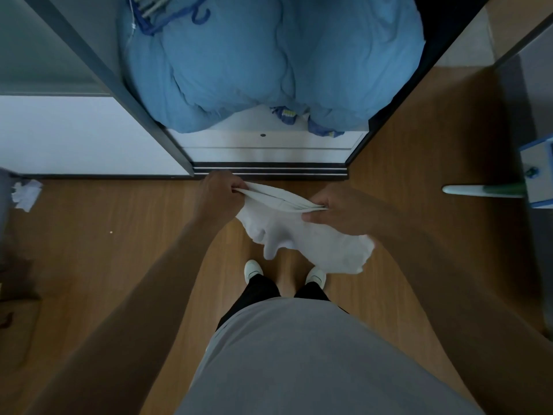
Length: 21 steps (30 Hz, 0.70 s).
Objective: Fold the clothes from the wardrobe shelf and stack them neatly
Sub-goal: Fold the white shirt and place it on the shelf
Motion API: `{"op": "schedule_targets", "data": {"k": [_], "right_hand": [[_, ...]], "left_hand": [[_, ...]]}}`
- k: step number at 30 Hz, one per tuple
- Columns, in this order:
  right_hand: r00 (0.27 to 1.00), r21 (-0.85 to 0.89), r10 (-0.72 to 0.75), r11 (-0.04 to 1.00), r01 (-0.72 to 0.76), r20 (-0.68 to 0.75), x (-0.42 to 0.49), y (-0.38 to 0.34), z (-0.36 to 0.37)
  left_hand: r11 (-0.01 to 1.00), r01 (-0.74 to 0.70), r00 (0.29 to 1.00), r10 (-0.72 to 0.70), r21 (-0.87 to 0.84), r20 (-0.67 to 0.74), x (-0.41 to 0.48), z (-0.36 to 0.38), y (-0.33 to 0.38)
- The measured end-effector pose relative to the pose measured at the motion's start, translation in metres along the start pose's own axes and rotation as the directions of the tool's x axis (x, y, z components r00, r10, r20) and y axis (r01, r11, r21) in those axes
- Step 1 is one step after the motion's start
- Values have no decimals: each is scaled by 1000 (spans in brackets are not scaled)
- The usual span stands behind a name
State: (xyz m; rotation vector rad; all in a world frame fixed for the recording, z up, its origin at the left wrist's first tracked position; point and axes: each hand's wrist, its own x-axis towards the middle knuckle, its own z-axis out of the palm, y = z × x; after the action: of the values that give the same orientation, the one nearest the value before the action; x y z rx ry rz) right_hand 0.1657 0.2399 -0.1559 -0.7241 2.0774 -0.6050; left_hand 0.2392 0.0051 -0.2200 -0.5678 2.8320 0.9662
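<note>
A white garment (302,235) hangs in the air in front of me, above the wooden floor. My left hand (220,194) grips one end of its bunched top edge. My right hand (338,209) pinches the other end, thumb underneath. The edge is stretched taut between both hands, and the rest of the cloth droops loosely below toward my shoes. Straight ahead is the open wardrobe with its white shelf (266,140), filled by a big blue quilt (269,61).
Blue hangers (167,13) lie on the quilt at the top left. A sliding door (89,70) stands left of the opening. Crumpled white paper (27,194) lies on the floor at left. A white-and-blue box (537,172) and a pale handle (478,190) are at right.
</note>
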Motion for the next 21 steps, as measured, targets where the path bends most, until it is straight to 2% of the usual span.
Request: {"op": "schedule_targets", "data": {"k": [4,7,10,13,15,19,21], "right_hand": [[1000,-123,28,992,-29,-5,2,10,-1],[992,-119,71,989,-84,-107,4,16,4],[954,5,100,995,-102,-283,6,17,10],[920,173,103,984,-39,-377,2,13,12],[936,200,51,979,22,-348,-1,8,12],[992,177,-16,983,39,-129,-1,2,14],[990,124,-12,992,30,-141,1,4,14]], "left_hand": [[996,14,1000,-17,-85,-25,-3,6,10],[986,-4,999,-3,-166,-44,-6,6,18],[984,-15,997,1,-179,-74,-7,3,22],[990,-24,992,6,-139,-129,-6,-2,25],[991,-38,987,18,-124,-159,-6,-6,27],[993,-79,980,62,-83,-187,-3,-9,32],[990,-118,980,103,-76,-172,1,-10,34]]}}
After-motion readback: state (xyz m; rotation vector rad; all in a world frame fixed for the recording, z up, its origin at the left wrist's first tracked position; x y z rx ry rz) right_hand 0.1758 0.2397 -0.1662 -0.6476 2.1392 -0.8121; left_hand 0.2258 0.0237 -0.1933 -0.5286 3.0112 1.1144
